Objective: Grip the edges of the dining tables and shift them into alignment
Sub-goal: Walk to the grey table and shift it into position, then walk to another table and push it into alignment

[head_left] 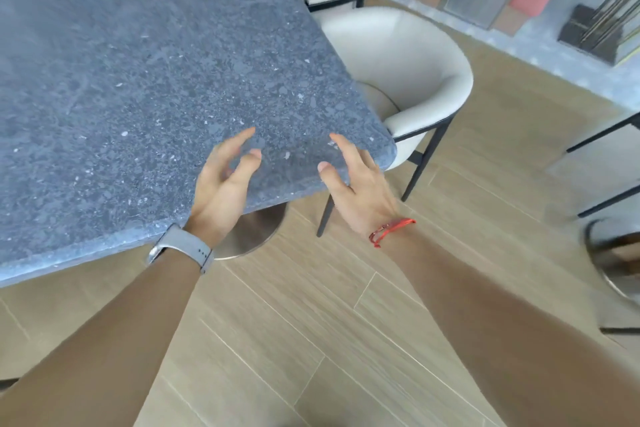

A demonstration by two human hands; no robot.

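The left hand [221, 185] and right hand [358, 192], fingers loosely spread and holding nothing, are poised over the near corner of the speckled grey stone counter [156, 80], beside a cream chair [420, 69].

Both forearms are bare, the wrist of the left hand [221, 187] wearing a smartwatch [183, 246] with a pale grey rubbery strap, small punched holes and a silvery case, the wrist of the right hand [360, 191] a thin red thread bracelet [389, 231] with loose ends.

The left hand [221, 187] and right hand [360, 194] are stretched forward side by side. Fingers [242, 139] spread and loosely bent — neither holds anything.
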